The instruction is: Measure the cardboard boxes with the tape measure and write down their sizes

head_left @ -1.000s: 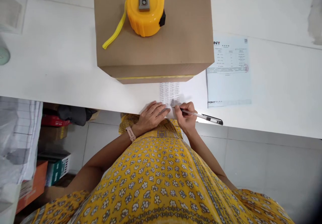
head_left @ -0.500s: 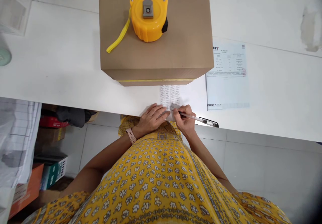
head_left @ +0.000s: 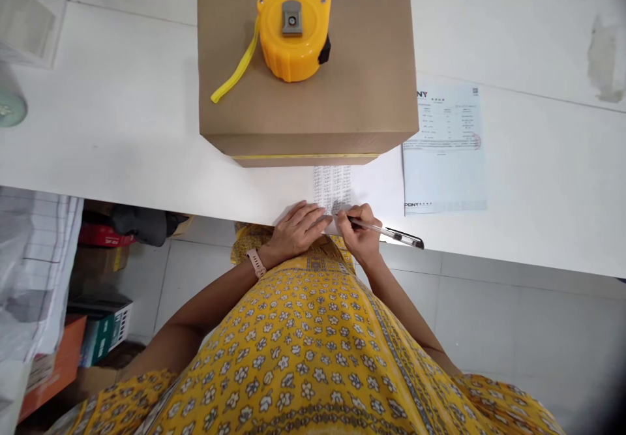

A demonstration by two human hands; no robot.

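At the table's near edge, a white sheet of paper [head_left: 332,184] carries columns of small handwriting; its far part is hidden by a cardboard box [head_left: 308,102]. My left hand [head_left: 298,227] lies flat on the sheet, fingers stretched out and holding nothing. In my right hand [head_left: 360,233] is a pen [head_left: 391,231] with a clear barrel and black cap end, its tip down at the lower rows of writing. A yellow tape measure [head_left: 294,37] with a yellow wrist strap rests on top of the box.
Right of the box, a printed sheet [head_left: 445,167] lies on the white table [head_left: 548,180]. A green round object [head_left: 10,107] is at the left edge. Below left, boxes [head_left: 105,334] and a dark bag [head_left: 141,225] fill a space beside a checked cloth [head_left: 39,252].
The view has shifted slightly, so the box and tape measure appear a little farther right. Both hands keep nearly the same place on the paper, the pen still held.
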